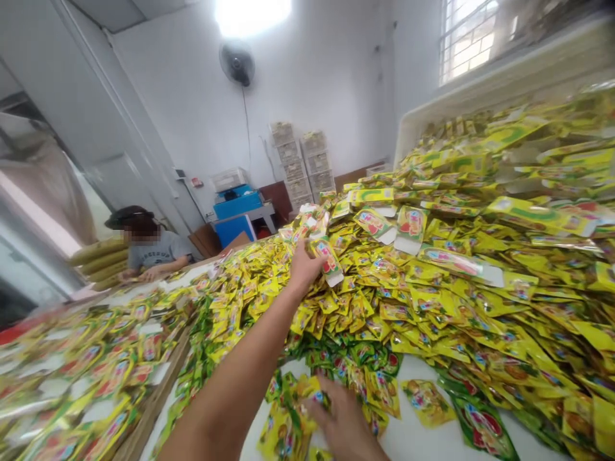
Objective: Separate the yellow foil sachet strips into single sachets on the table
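We stretch our bare, gripping left hand (306, 267) towards one o'clock; our bare, blurred right hand (342, 415) points towards ten.

head-worn view | faces forward and down | close above sachets (394, 312) | far wall (327, 70) in upper background

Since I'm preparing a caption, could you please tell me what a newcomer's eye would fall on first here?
Probably the great heap of yellow packets filling the centre and right of the view. Then come the left hand holding a carton near the centre and the blurred right hand by loose packets below. A bright light glares above.
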The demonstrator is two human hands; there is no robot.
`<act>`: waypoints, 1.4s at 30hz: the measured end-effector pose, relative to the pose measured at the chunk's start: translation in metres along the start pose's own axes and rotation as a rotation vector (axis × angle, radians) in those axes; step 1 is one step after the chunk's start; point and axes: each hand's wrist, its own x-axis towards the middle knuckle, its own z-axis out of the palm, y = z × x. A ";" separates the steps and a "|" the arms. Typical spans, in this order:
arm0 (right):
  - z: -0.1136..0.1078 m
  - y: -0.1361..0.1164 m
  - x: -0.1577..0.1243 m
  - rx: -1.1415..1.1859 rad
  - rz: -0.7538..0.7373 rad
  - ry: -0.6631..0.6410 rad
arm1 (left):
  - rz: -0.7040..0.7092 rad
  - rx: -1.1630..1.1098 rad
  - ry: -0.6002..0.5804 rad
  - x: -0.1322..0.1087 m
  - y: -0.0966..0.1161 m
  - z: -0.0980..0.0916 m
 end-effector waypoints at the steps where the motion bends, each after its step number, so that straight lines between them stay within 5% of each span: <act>1: -0.005 -0.003 0.001 0.084 -0.006 0.002 | -0.044 -0.060 0.019 -0.014 -0.003 -0.019; 6: -0.025 -0.020 0.004 0.491 -0.047 0.061 | -0.189 -0.342 0.198 -0.114 -0.029 -0.089; 11: -0.027 -0.023 0.002 0.602 -0.035 -0.005 | -0.413 -0.489 0.227 -0.217 -0.059 -0.101; 14: -0.026 -0.018 0.002 0.565 -0.033 -0.108 | -0.501 -0.451 0.200 -0.250 -0.067 -0.109; 18: -0.029 -0.014 0.001 0.411 -0.048 -0.158 | -0.317 0.033 0.158 -0.253 -0.065 -0.134; 20: -0.029 -0.014 0.000 0.354 -0.056 -0.161 | -0.241 0.275 0.016 -0.247 -0.061 -0.140; 24: -0.028 -0.015 0.001 0.312 -0.071 -0.117 | -0.257 0.249 -0.270 -0.242 -0.057 -0.130; 31: -0.030 -0.012 0.006 0.039 -0.129 -0.009 | -0.412 -0.197 -0.086 -0.254 -0.079 -0.103; 36: -0.034 -0.004 0.011 0.094 -0.148 -0.161 | -0.457 -0.227 -0.056 -0.257 -0.085 -0.101; 42: -0.034 -0.002 0.012 0.175 -0.125 -0.081 | -0.409 -0.202 -0.022 -0.256 -0.086 -0.100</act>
